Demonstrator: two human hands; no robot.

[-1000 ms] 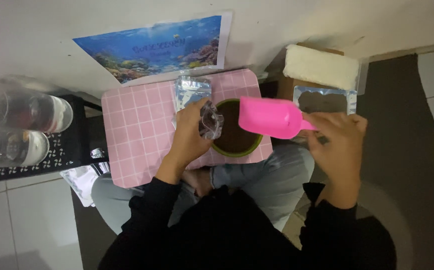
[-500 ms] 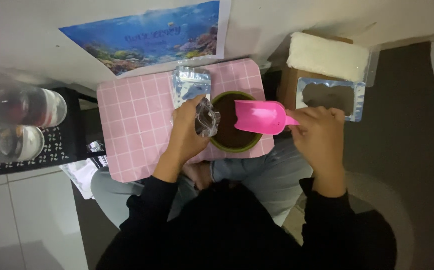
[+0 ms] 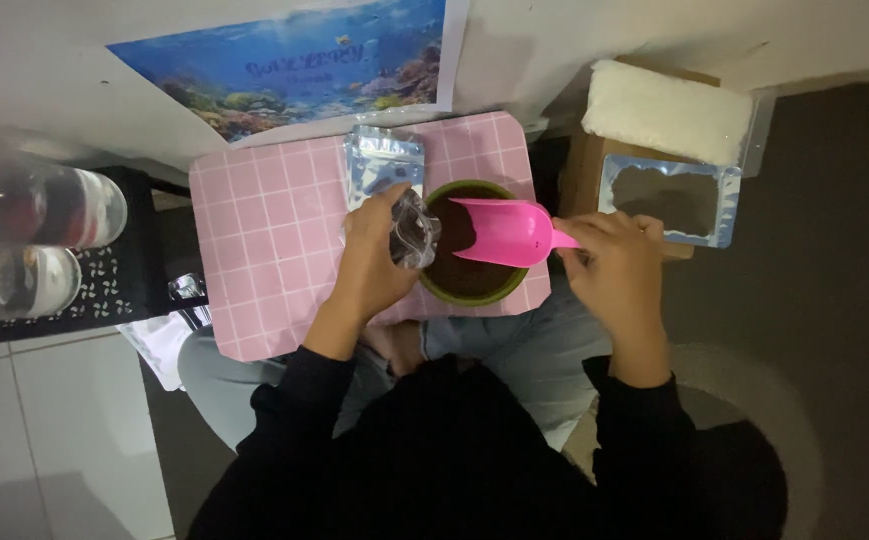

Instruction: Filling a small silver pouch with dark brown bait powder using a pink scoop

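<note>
A green bowl (image 3: 503, 291) of dark brown powder sits on a pink checked board (image 3: 265, 250) on my lap. My right hand (image 3: 613, 262) grips the handle of a pink scoop (image 3: 507, 230), whose mouth dips into the bowl. My left hand (image 3: 375, 258) holds a small clear plastic pouch (image 3: 415, 228) at the bowl's left rim. A flat silver pouch (image 3: 383, 157) lies on the board just behind my left hand.
A silver pouch with a clear window (image 3: 668, 198) and a white pack (image 3: 667, 110) rest on a cardboard box at the right. Clear jars (image 3: 30, 240) stand on a black shelf at the left. An underwater poster (image 3: 290, 62) lies at the top.
The pink scoop has come down and leftward from above the bowl's right edge into the bowl. My left hand still holds the clear pouch by the rim.
</note>
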